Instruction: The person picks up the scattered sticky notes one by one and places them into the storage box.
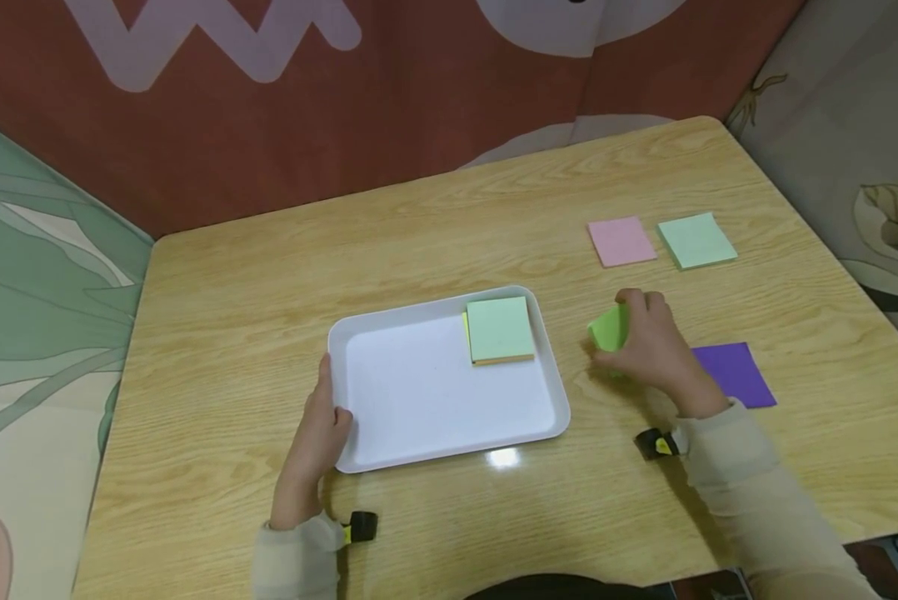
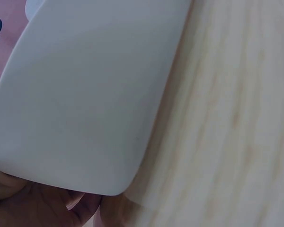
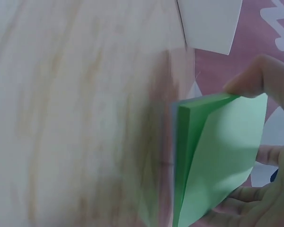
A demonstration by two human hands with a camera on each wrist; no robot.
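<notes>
My right hand (image 1: 647,346) grips a bright green sticky note pad (image 1: 609,328) between thumb and fingers, just right of the tray. In the right wrist view the green pad (image 3: 222,156) is tilted up, its top sheet lifted away from the stack. My left hand (image 1: 320,425) holds the left end of a white tray (image 1: 411,408), thumb over the rim. In the left wrist view the tray's outer wall (image 2: 85,104) hides part of that hand. A mint green pad (image 1: 500,330) lies in the tray's far right corner, with yellow and orange edges showing beneath it.
On the table's right side lie a pink pad (image 1: 621,242), a second mint pad (image 1: 697,241) and a purple pad (image 1: 737,375), which the right wrist partly covers. A reddish patterned cloth (image 1: 419,92) hangs behind the wooden table (image 1: 217,333).
</notes>
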